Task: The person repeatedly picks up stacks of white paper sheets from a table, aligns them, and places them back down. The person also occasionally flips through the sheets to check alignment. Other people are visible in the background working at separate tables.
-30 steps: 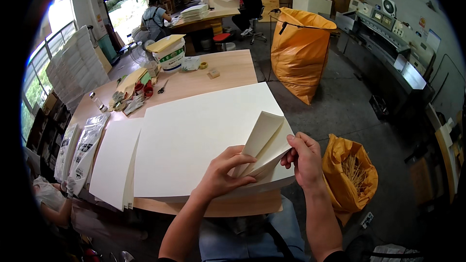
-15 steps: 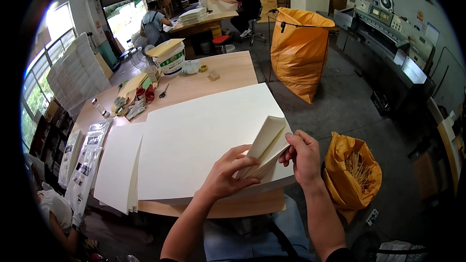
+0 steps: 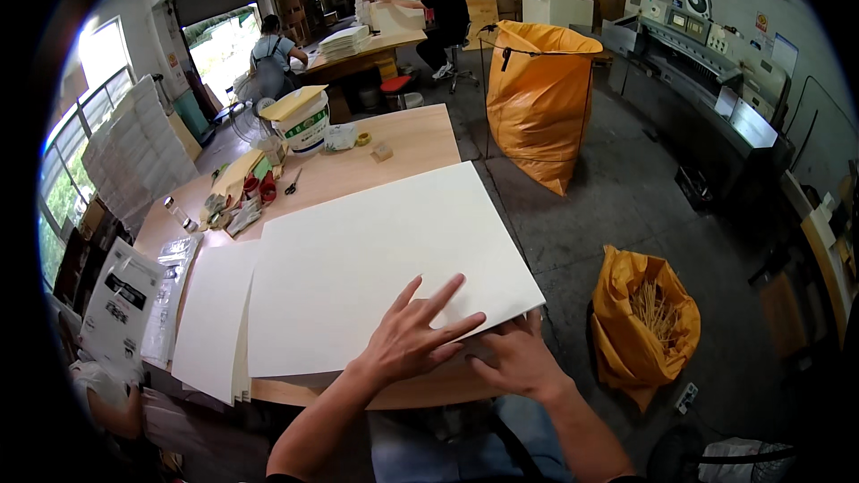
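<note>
Beneath the left hand [image 3: 412, 331], white sheets [image 3: 358, 259]

"What's on the table [image 3: 420, 141]?"

"A white bucket [image 3: 304, 128], a yellow tape roll [image 3: 363, 142] near it, and scissors [image 3: 291, 188]."

"And on the floor [image 3: 559, 228]?"

"A tall orange sack [image 3: 541, 112], and a smaller orange sack [image 3: 619, 349] holding thin straw-coloured strips [image 3: 654, 309]. A red-seated stool [image 3: 395, 85] stands farther back."

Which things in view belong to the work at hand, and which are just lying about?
In use:
- large white paper stack
- left hand, over it
- right hand, at its near edge

Apparently lying about:
- scissors
- yellow tape roll
- white bucket
- large orange bag
</note>
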Action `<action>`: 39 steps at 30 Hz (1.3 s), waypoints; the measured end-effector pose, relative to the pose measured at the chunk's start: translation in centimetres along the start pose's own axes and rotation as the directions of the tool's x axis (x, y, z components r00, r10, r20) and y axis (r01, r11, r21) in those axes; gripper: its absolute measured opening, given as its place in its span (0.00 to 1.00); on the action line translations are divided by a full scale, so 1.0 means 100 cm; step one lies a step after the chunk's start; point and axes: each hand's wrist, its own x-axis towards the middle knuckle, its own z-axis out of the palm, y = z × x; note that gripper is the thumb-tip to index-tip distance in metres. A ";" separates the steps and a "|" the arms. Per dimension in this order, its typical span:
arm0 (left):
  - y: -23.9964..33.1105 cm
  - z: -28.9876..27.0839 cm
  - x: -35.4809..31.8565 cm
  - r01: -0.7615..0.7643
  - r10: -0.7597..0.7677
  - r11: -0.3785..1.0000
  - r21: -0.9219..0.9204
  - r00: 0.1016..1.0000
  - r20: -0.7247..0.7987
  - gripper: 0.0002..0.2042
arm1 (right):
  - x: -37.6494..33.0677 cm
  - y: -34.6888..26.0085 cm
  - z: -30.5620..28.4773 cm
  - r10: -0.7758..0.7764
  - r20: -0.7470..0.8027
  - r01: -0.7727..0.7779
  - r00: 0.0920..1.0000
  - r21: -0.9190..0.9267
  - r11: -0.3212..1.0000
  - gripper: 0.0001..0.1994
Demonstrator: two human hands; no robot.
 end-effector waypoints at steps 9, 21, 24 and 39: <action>-0.013 0.014 0.004 0.125 -0.136 0.986 -0.113 0.986 -0.096 0.29 | 0.009 -0.013 -0.008 0.013 -0.056 -0.013 0.998 -0.001 1.000 0.20; -0.007 -0.009 0.020 0.170 -0.167 0.982 -0.080 0.985 0.037 0.31 | 0.020 0.021 -0.071 0.495 0.087 -0.489 0.865 -0.074 0.869 0.20; -0.019 -0.021 0.024 0.177 -0.159 0.975 -0.134 0.978 0.135 0.28 | 0.038 -0.002 -0.074 0.470 -0.096 -0.444 0.878 0.205 0.872 0.19; -0.016 -0.017 0.013 0.236 -0.225 0.931 -0.277 0.972 0.071 0.27 | 0.057 0.007 -0.045 0.560 0.055 -0.185 0.827 0.966 0.179 0.17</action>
